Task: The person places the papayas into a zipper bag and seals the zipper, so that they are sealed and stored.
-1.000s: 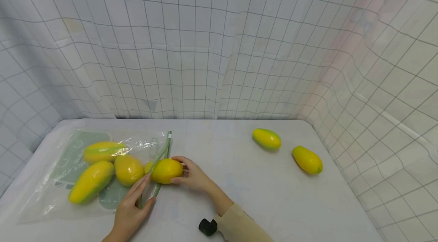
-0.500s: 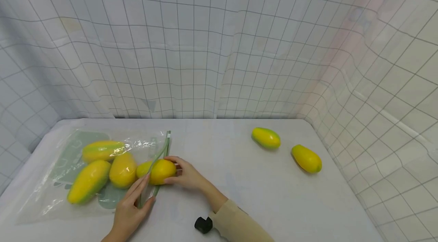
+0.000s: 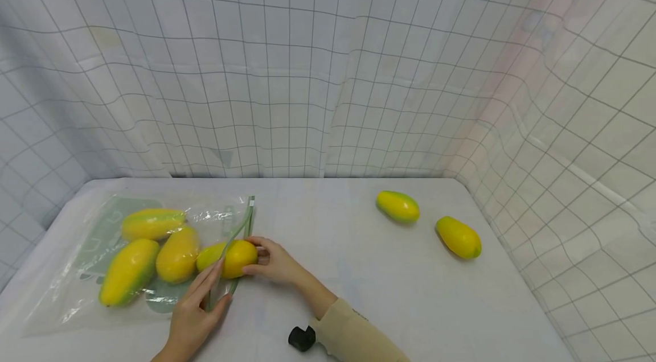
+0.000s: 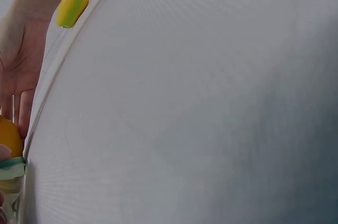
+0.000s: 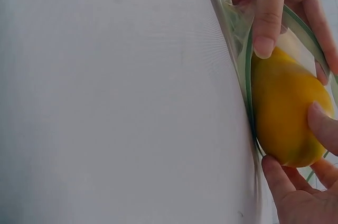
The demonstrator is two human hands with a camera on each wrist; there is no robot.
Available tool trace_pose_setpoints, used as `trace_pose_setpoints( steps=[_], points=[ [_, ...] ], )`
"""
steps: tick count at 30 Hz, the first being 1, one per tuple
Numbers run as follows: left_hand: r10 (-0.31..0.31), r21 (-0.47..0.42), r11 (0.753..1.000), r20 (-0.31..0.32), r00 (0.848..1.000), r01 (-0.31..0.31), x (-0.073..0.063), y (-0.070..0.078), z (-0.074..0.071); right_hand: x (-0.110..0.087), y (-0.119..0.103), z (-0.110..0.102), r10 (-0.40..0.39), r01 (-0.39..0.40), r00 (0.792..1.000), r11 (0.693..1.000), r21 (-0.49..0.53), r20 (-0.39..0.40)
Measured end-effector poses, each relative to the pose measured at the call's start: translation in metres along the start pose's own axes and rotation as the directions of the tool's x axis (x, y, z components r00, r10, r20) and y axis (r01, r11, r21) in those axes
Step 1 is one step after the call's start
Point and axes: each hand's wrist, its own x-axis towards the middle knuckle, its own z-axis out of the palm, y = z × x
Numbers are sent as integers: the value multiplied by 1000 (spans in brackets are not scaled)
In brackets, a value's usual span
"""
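Observation:
My right hand (image 3: pixel 274 262) grips the rounded end of a yellow papaya (image 3: pixel 242 258), thumb on one side and fingers on the other. The papaya's narrower end lies inside the mouth of a clear zip bag (image 3: pixel 66 299) with green zip edges. My left hand (image 3: pixel 195 311) holds those edges apart, its thumb at one and fingers along the other. In the right wrist view the papaya (image 5: pixel 288 113) sits between the two zip edges, with the left thumb (image 5: pixel 266 23) over its tip. The left wrist view shows only a bit of the papaya (image 4: pixel 8 137).
Inside the bag lie three more papayas, one at the back (image 3: pixel 154 223), one in front (image 3: pixel 128 274) and one between (image 3: pixel 177 255). Two loose papayas (image 3: pixel 398 206) (image 3: pixel 458 238) rest at the right of the white table (image 3: pixel 348 225). A grid-patterned curtain (image 3: pixel 287 66) surrounds it.
The right hand has pushed the papaya leftward, deeper into the bag. The papayas inside have shifted left a little. The left hand stays at the bag's mouth.

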Motion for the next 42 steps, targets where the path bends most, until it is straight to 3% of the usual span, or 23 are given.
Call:
trace_pose_setpoints(
  steps=[15, 32, 42],
  points=[
    [-16, -25, 1000, 6, 1000, 16, -2, -4, 1, 9, -2, 15, 48, -40, 992, 997, 65, -119],
    [22, -54, 998, -25, 999, -23, -2, -5, 3, 21, 3, 17, 60, -62, 989, 998, -13, -133],
    [-27, -45, 999, 12, 1000, 27, -2, -4, 1, 26, 0, 22, 51, -51, 987, 999, 7, -155]
  ],
)
